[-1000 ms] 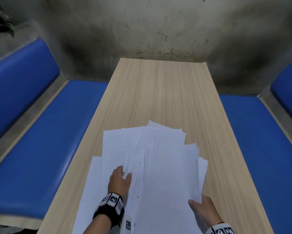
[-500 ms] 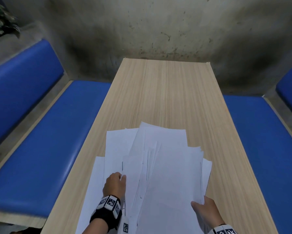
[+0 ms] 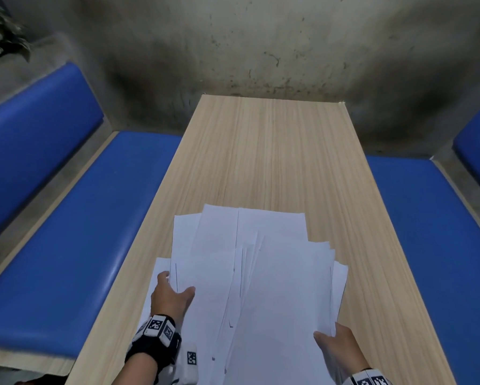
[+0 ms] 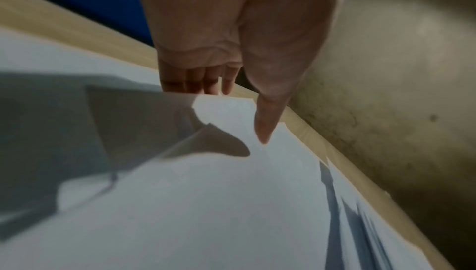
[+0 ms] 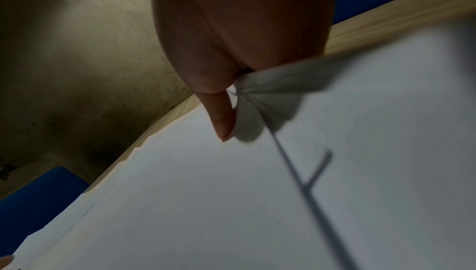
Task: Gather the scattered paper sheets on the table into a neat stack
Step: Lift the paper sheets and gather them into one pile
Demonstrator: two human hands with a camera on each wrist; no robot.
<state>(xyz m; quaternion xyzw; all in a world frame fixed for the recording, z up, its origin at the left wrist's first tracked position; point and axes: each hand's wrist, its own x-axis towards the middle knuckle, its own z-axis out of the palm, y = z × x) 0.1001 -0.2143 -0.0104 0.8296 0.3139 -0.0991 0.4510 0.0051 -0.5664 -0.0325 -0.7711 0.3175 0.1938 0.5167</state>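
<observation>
I judge gathering mostly done, squaring left: white paper sheets point(image 3: 261, 287) lie fanned on the near light-wood counter point(image 3: 275, 162), my left hand point(image 3: 172, 297) and right hand point(image 3: 337, 347) pinching their side edges.

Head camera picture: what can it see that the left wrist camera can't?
Only the head view shows the right hand holding the sheets' right edge, the blue benches on both sides, and the whole fanned spread. Only the left wrist view shows the left hand's fingers tucked under a lifted sheet edge, thumb on top. Both show the paper sheets, the left hand and the wooden table.
</observation>
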